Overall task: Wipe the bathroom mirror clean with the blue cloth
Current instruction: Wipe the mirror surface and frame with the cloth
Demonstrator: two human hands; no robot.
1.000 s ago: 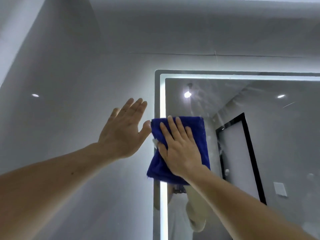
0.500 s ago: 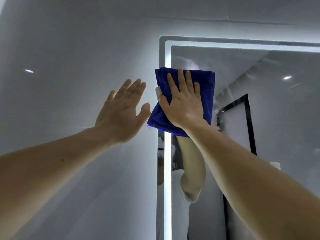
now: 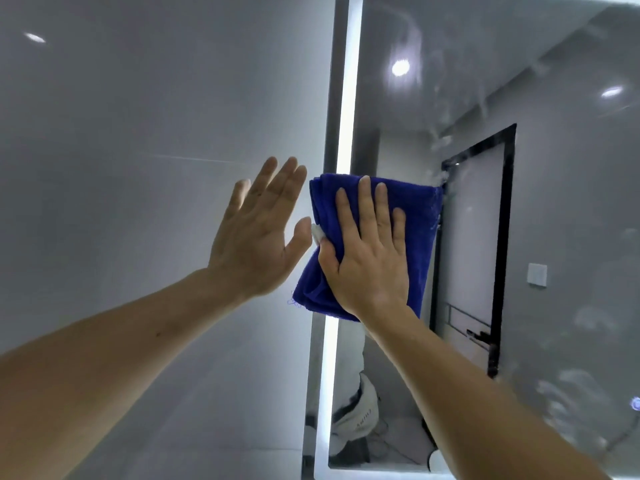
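A folded blue cloth [image 3: 420, 223] lies flat against the left part of the mirror [image 3: 561, 202], over its lit strip. My right hand [image 3: 372, 251] presses on the cloth with fingers spread and pointing up, the thumb hooked round its left edge. My left hand [image 3: 258, 237] is flat and open on the grey wall just left of the mirror frame, its thumb almost touching the cloth. White smears and streaks show on the glass above and to the right of the cloth.
A bright vertical light strip [image 3: 346, 98] runs down the mirror's left edge. The glossy grey wall [image 3: 138, 168] fills the left. The glass reflects a black-framed door [image 3: 474, 237], a wall switch [image 3: 536, 275] and ceiling spotlights.
My right hand has slid the cloth down the mirror's left edge, away from the top corner. The view dropped, so the mirror's top edge is out of sight. My left hand stays on the wall.
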